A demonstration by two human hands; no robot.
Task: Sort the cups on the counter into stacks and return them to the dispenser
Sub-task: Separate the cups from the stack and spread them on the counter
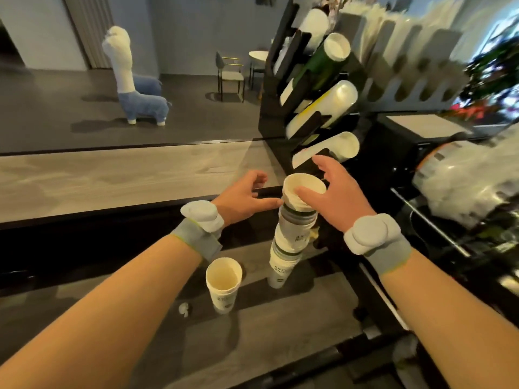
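Note:
A tall stack of white paper cups (289,242) stands on the lower counter, leaning a little to the right. My right hand (334,195) is over its top cup, thumb laid across the rim and fingers spread behind it. My left hand (243,195) reaches in from the left, its thumb touching the stack just below the top rim, fingers loosely curled. A second, short stack of cups (223,282) stands nearer me, to the left. The black cup dispenser (317,88) rises behind the stack, its slanted slots holding rows of cups.
A raised wooden bar top (126,175) runs across the left beyond the counter. Plastic-wrapped packs (466,183) lie at the right on black equipment. A small white scrap (184,308) lies on the counter near the short stack. An alpaca figure and chairs stand in the room beyond.

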